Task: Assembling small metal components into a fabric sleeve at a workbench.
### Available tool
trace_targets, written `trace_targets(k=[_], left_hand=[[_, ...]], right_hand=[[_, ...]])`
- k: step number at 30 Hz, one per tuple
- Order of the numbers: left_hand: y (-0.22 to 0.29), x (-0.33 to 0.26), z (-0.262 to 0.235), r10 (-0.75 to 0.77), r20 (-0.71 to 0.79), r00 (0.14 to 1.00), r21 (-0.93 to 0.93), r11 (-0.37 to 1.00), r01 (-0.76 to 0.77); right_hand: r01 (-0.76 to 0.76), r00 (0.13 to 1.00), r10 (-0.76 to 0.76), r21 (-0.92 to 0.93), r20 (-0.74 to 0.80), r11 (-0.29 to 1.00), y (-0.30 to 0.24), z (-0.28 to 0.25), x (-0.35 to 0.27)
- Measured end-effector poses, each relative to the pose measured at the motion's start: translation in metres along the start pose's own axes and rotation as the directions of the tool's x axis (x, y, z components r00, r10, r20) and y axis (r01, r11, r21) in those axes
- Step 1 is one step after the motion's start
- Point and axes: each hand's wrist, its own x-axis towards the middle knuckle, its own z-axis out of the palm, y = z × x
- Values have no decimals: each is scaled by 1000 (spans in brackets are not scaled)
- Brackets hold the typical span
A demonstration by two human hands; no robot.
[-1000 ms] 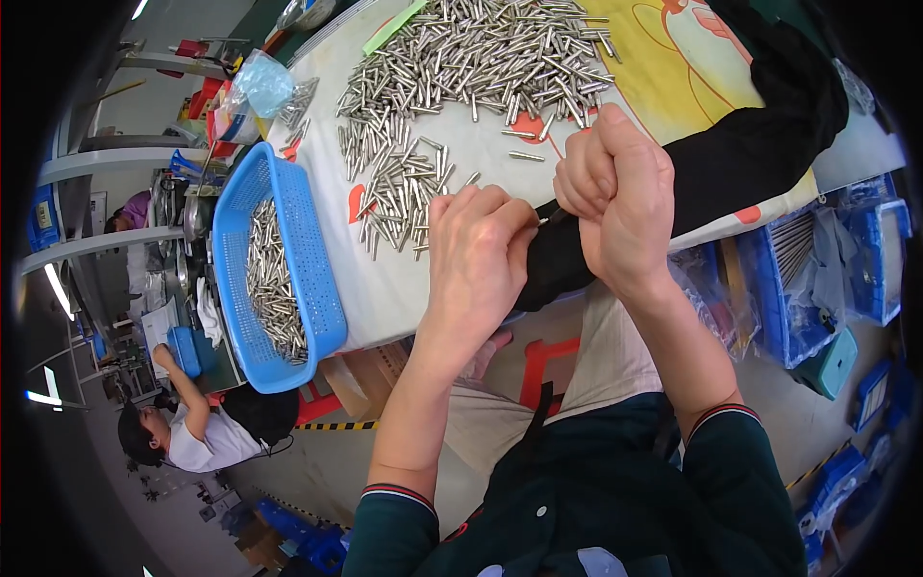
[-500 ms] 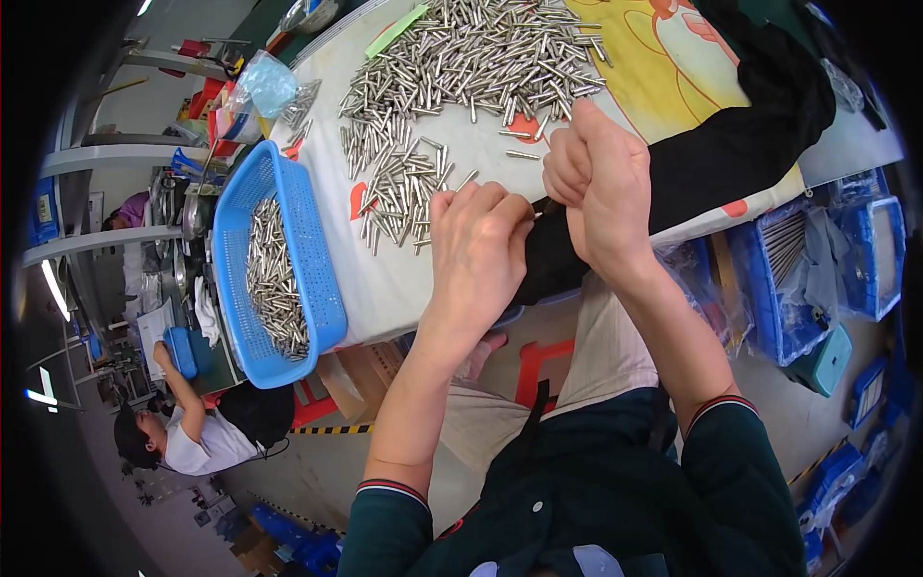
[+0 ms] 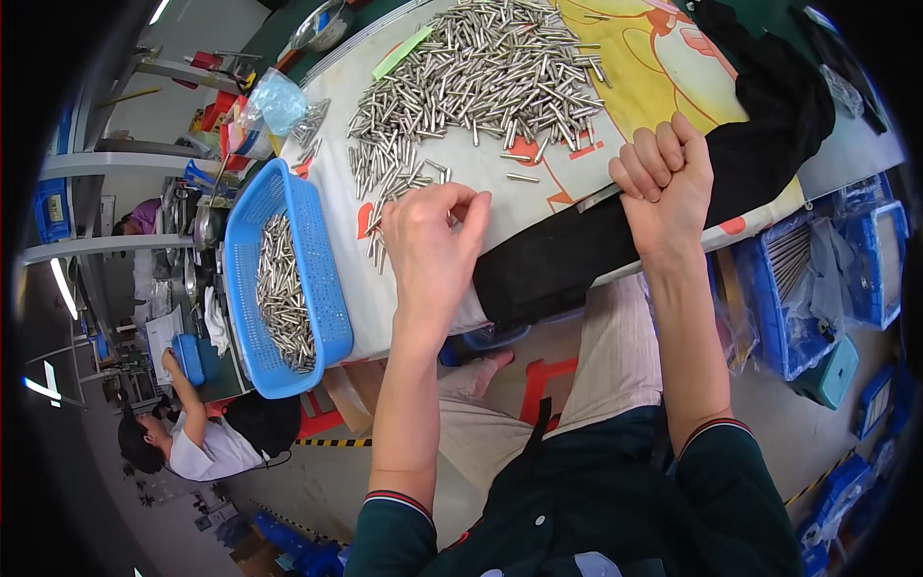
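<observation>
My left hand [image 3: 429,242] is over the near-left edge of a heap of small metal pins [image 3: 495,72], its fingers curled in and its thumb close to them. Whatever may be between those fingertips is hidden. In a closed fist, my right hand [image 3: 663,188] is above a black cloth [image 3: 567,260] along the table's near edge. A thin grey metal strip [image 3: 598,199] juts from the left side of that fist; the rest of it is out of sight. One loose pin [image 3: 522,177] lies apart from the heap, between my hands.
A blue perforated basket [image 3: 322,255] holding many pins stands at the left. On the heap lies a green strip [image 3: 403,53]. A printed cloth [image 3: 625,91] covers the table. Blue crates [image 3: 760,279] are at the right, and another person [image 3: 197,447] works at the far left.
My hands have drawn apart: the left moved left and slightly down, the right moved right. The grey strip by my right fist now shows. Fewer pins show beside my left hand.
</observation>
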Motion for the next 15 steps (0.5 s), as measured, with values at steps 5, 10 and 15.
trace_targets(k=[5, 10, 15], left_hand=[[15, 27, 30, 107, -17, 994, 184, 978, -102], [14, 30, 36, 194, 50, 980, 136, 971, -199], [6, 27, 37, 222, -18, 975, 166, 962, -216]], right_hand=[[-20, 999, 20, -20, 28, 1000, 2, 1, 0], [-21, 999, 22, -25, 33, 999, 1, -1, -1], [-21, 999, 21, -23, 36, 1000, 2, 1, -2]])
